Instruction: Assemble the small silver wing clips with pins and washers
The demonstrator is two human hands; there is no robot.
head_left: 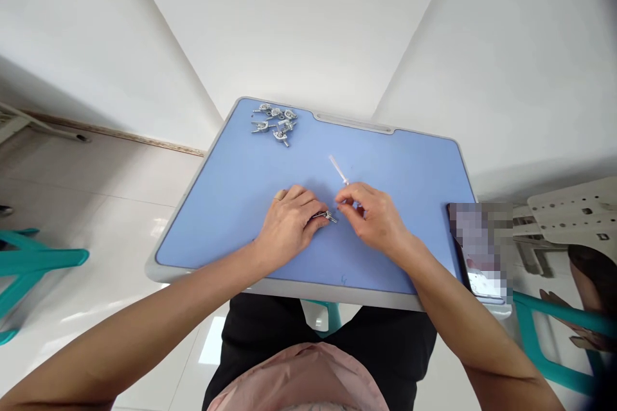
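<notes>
My left hand [292, 221] is closed around a small silvery metal fitting [330, 216], and one end of it sticks out between thumb and forefinger. Just to the right, my right hand [373, 215] has its thumb and forefinger brought together close to that end. Whatever is between those fingertips is too small to make out. A thin, whitish stick-like piece [339, 169] lies beyond the right hand's knuckles, its near end by the fingers. Whether the hand touches it I cannot tell. Several similar metal fittings [281, 135] are grouped at the desk's far left corner.
The blue desk top [216, 218] has a pale raised rim and a shallow groove [354, 123] at the back. A phone [477, 257], partly blurred out, lies at the right edge. Green stools [43, 260] stand on the floor at both sides, and white walls rise behind.
</notes>
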